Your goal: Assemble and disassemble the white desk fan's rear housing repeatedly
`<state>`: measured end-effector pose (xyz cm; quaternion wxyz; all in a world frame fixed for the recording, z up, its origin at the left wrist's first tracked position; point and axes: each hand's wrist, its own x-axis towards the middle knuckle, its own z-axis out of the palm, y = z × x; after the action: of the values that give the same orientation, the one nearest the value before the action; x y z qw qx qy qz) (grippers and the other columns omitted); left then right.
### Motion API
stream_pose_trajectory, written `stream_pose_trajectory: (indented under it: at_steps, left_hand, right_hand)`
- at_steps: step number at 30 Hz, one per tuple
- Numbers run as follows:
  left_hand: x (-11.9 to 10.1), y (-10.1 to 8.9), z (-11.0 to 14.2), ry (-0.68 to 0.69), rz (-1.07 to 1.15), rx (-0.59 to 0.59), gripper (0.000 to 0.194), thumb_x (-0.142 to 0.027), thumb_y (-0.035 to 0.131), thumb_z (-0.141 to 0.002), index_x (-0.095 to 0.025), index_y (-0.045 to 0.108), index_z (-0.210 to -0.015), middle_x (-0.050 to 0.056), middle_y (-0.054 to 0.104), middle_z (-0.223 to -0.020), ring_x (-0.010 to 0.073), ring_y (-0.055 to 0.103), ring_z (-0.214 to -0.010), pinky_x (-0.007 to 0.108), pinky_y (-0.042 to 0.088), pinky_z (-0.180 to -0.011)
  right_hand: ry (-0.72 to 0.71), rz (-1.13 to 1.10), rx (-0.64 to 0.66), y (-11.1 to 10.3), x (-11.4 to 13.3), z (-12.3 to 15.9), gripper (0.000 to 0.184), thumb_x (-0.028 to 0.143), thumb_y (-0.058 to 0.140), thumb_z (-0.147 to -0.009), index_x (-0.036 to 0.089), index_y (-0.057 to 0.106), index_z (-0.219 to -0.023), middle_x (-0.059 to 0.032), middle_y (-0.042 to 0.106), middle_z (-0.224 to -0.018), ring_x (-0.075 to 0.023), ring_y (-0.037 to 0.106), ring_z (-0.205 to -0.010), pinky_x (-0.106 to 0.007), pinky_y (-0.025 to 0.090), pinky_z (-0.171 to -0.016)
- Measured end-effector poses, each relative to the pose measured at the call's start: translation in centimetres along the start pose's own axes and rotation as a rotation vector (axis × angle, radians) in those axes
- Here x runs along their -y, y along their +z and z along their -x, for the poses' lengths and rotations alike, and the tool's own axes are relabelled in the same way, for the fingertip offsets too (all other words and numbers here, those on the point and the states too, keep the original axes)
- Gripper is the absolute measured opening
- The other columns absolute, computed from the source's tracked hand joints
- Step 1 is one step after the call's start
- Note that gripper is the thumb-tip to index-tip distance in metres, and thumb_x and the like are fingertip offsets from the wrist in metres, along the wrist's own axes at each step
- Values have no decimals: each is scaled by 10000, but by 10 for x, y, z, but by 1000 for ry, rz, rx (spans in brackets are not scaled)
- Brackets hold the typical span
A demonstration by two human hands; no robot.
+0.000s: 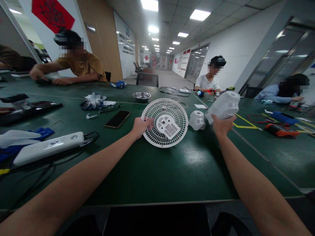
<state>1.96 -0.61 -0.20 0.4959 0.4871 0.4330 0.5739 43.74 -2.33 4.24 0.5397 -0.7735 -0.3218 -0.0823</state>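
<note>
In the head view, my left hand (140,127) grips the left rim of a round white fan grille (181,114), thumb over its front. The grille is tilted up toward me above the green table, with a slotted plate at its centre. My right hand (223,126) is closed around the lower end of a white plastic housing with vent slots (224,104), raised and tilted to the right. Between the grille and that housing, a smaller white vented cover (197,120) sits on the table.
A metal bowl (141,96) stands behind the grille. To the left lie a phone (117,119), a white power strip (50,149) with cables, and gloves (92,101). An orange meter (281,130) lies right. Co-workers (80,67) sit around the table's far sides.
</note>
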Motion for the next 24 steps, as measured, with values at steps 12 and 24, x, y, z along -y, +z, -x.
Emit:
stream_pose_trajectory:
  at_steps: [12, 24]
  left_hand:
    - [-1, 2, 1, 26, -13, -2, 181, -257, 852, -805, -119, 765, -884, 93, 778, -803, 222, 742, -678, 385, 631, -670]
    - [-4, 2, 3, 10, -7, 18, 151, -248, 837, -828, -125, 763, -874, 94, 780, -813, 231, 754, -716, 399, 643, -697]
  right_hand:
    - [-78, 42, 230, 24, 36, 46, 829, 546, 834, -644, 183, 423, -1266, -250, 660, -1265, -407, 666, -1155, -539, 494, -1019]
    - [18, 63, 61, -6, -17, -21, 848, 464, 888, -630, 205, 420, -1288, -246, 642, -1333, -407, 637, -1225, -545, 456, -1076]
